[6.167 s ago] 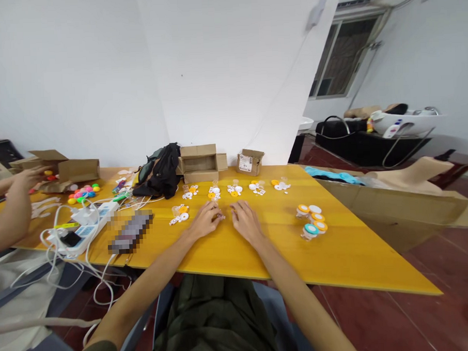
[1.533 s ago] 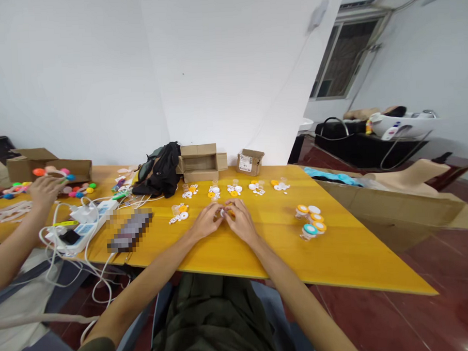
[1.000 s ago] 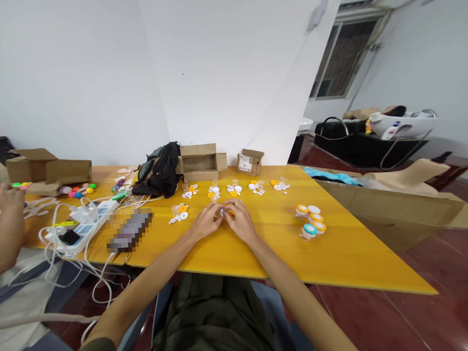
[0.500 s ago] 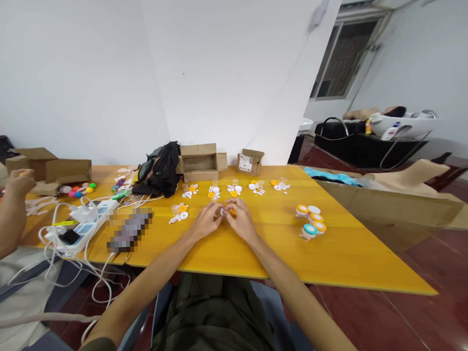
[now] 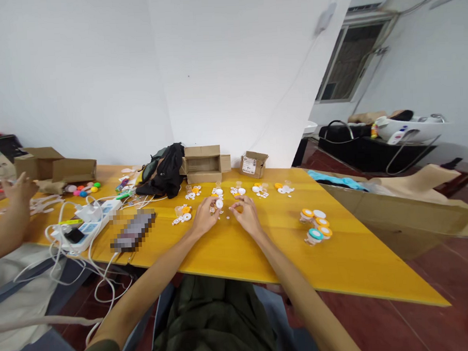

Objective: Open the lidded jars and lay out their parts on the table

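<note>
My left hand (image 5: 205,216) is closed on a small round white disc (image 5: 219,203), held by its fingertips just over the table. A few inches away, my right hand (image 5: 246,215) hovers with thumb and fingers slightly apart, and nothing shows between them. A tiny white piece (image 5: 228,217) lies on the wood between the hands. Beyond the hands runs a row of small piles of white and orange round parts, clear cups and small dotted white pieces, such as the pile (image 5: 260,190) behind my right hand. Another such pile (image 5: 182,215) lies left of my left hand.
Several lidded clear jars (image 5: 315,235) stand at the right of the yellow table (image 5: 362,273). Behind are an open cardboard box (image 5: 203,177), a smaller box (image 5: 253,164) and a black bag (image 5: 162,171). A power strip (image 5: 89,228) with cables and another person's hand (image 5: 21,194) are left.
My hands have moved apart; the white disc now shows in my left fingers. A tiny white piece shows on the table between them. The other person's hand has opened.
</note>
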Tool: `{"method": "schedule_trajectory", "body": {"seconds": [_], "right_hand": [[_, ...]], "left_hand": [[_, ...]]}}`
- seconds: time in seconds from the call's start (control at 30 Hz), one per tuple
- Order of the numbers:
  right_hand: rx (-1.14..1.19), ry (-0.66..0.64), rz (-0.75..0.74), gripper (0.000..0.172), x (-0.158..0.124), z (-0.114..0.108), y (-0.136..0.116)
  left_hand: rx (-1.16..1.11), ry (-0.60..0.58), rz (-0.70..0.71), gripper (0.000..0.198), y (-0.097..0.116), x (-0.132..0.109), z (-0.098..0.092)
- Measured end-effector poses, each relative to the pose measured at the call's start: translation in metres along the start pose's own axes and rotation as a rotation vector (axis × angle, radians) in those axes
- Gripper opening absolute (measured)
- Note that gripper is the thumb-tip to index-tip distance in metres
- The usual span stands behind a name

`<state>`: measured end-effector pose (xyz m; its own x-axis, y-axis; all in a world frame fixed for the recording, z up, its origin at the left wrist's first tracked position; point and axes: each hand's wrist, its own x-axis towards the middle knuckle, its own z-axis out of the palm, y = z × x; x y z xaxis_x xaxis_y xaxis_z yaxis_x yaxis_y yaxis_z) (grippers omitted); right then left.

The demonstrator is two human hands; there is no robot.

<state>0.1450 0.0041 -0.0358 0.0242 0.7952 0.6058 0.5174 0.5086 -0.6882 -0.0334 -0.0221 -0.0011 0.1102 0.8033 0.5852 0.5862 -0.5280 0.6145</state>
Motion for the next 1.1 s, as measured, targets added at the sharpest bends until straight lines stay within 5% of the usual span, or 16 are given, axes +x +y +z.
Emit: {"method": "schedule_trajectory", "body": {"seconds": [0.3,0.67,1.1], "right_hand": [[-0.138,-0.111,0.073,0.012,0.016,0.023,0.017],[-0.148,-0.198,-0.001,0.008,0.001,0.001,0.017],[-0.079,-0.199,-0.01,0.007,0.0,0.007,0.004]], "left_hand": [[-0.066,0.072,-0.086,0.026,-0.004,0.003,0.0],[-0.086,0.072,-0.093,0.026,-0.003,0.003,0.0],[-0.124,0.119,-0.112,0.029,-0.007,0.005,0.0]]}}
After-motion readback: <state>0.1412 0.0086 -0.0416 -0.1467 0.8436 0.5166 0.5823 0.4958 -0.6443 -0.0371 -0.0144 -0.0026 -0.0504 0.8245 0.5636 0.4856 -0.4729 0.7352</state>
